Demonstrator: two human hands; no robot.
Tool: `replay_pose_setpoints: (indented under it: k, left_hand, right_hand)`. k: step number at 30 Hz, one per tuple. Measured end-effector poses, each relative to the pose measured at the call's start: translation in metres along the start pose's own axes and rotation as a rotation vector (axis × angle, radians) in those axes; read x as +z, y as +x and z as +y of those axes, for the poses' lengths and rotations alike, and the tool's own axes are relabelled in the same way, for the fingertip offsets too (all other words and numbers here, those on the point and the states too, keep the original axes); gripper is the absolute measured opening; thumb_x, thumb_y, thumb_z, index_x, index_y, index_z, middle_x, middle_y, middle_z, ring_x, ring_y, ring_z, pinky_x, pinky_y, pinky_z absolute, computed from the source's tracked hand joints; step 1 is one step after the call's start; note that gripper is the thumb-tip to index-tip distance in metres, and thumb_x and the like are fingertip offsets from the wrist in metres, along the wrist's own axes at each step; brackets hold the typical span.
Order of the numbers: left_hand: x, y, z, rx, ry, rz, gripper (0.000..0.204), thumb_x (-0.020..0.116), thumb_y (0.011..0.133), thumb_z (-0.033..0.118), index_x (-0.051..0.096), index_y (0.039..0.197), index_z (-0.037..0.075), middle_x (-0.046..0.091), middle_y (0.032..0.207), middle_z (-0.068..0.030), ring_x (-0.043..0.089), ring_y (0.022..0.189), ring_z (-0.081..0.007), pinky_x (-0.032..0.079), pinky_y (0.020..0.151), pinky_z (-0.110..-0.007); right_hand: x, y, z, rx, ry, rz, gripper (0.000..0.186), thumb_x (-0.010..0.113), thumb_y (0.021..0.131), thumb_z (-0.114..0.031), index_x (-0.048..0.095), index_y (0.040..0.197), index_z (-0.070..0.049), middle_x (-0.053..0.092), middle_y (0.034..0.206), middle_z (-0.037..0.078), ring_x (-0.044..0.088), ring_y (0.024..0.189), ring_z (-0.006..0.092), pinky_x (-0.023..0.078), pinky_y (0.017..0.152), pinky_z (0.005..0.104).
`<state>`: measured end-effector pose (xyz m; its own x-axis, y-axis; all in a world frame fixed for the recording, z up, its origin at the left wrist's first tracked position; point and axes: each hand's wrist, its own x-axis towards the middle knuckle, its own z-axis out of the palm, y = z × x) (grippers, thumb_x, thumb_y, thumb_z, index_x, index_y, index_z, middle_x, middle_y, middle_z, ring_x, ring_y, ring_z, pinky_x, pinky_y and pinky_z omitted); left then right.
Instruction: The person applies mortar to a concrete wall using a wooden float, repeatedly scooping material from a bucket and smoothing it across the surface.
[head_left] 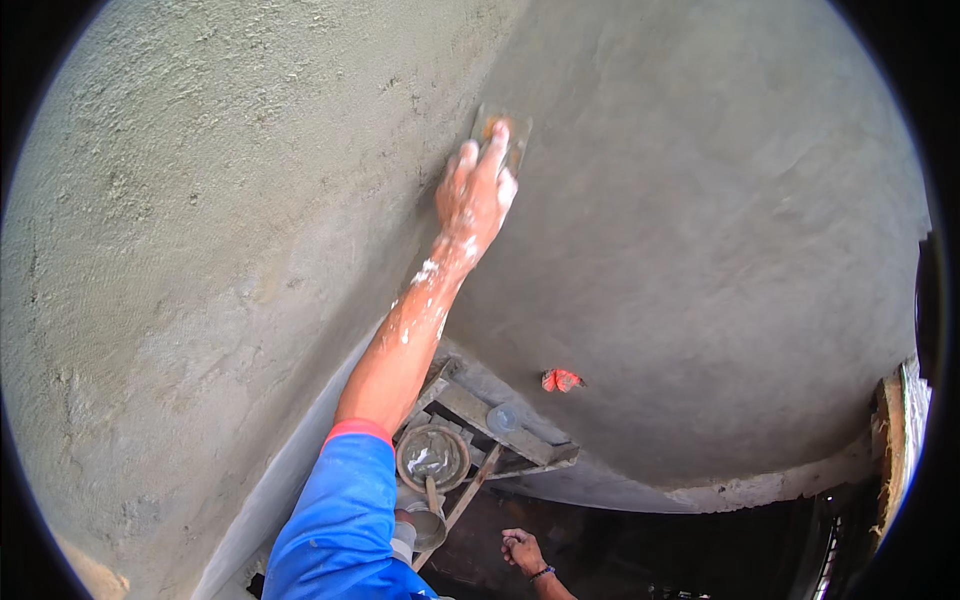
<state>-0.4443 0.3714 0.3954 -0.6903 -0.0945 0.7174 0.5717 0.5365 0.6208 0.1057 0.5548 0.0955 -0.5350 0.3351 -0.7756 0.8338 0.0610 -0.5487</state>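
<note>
My left hand, spattered with white up the forearm, is closed on a small flat rectangular plastering trowel. The trowel's plate lies against the smooth grey wall, right at the inner corner where it meets the rougher wall. One finger stretches along the trowel's back, over an orange-brown patch; the grip is mostly hidden under the hand. Low in the view, my right hand, with a dark band at the wrist, hangs away from the wall. Its fingers are curled in, and nothing shows in them.
Below my left arm, a wooden frame carries a round bowl of wet grey mix and a clear cup. Beside it sits a metal pan. A crumpled red piece sticks out of the wall. Rough wood edges an opening at right.
</note>
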Motion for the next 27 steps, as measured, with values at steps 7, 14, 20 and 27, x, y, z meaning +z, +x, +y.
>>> replay_pose_setpoints:
  k: [7, 14, 20, 27]
  left_hand:
    - [0.004, -0.126, -0.068, -0.245, 0.129, -0.305, 0.065, 0.066, 0.085, 0.013, 0.045, 0.146, 0.017, 0.054, 0.101, -0.0201, 0.060, 0.091, -0.0403, 0.050, 0.080, -0.049]
    - [-0.075, 0.117, 0.118, 0.201, -0.066, 0.148, 0.055, 0.062, 0.088, 0.015, 0.051, 0.141, 0.012, 0.059, 0.104, -0.0206, 0.063, 0.092, -0.0382, 0.052, 0.077, -0.048]
    - [-0.053, 0.147, 0.109, 0.144, 0.028, 0.135, 0.056, 0.062, 0.087, 0.017, 0.050, 0.142, 0.014, 0.059, 0.106, -0.0216, 0.063, 0.093, -0.0398, 0.052, 0.080, -0.049]
    - [0.005, -0.027, -0.023, -0.104, 0.002, -0.094, 0.063, 0.066, 0.087, 0.015, 0.046, 0.147, 0.020, 0.052, 0.101, -0.0185, 0.059, 0.094, -0.0390, 0.050, 0.078, -0.049]
  right_hand:
    - [-0.001, -0.003, -0.005, 0.009, -0.076, -0.059, 0.024, 0.053, 0.098, -0.011, 0.060, 0.119, -0.002, 0.063, 0.077, 0.003, 0.057, 0.057, 0.0093, 0.045, 0.047, 0.0234]
    - [-0.010, -0.001, -0.020, -0.067, -0.019, 0.021, 0.024, 0.056, 0.096, -0.011, 0.062, 0.119, -0.003, 0.064, 0.074, 0.003, 0.058, 0.056, 0.0090, 0.046, 0.046, 0.0236]
    - [-0.015, -0.005, -0.001, -0.023, 0.032, 0.052, 0.024, 0.053, 0.098, -0.011, 0.060, 0.119, -0.002, 0.064, 0.076, 0.004, 0.058, 0.056, 0.0102, 0.046, 0.047, 0.0240]
    - [-0.011, 0.006, 0.034, -0.060, 0.090, 0.045, 0.023, 0.056, 0.095, -0.010, 0.062, 0.115, -0.001, 0.064, 0.073, 0.005, 0.059, 0.054, 0.0109, 0.046, 0.044, 0.0254]
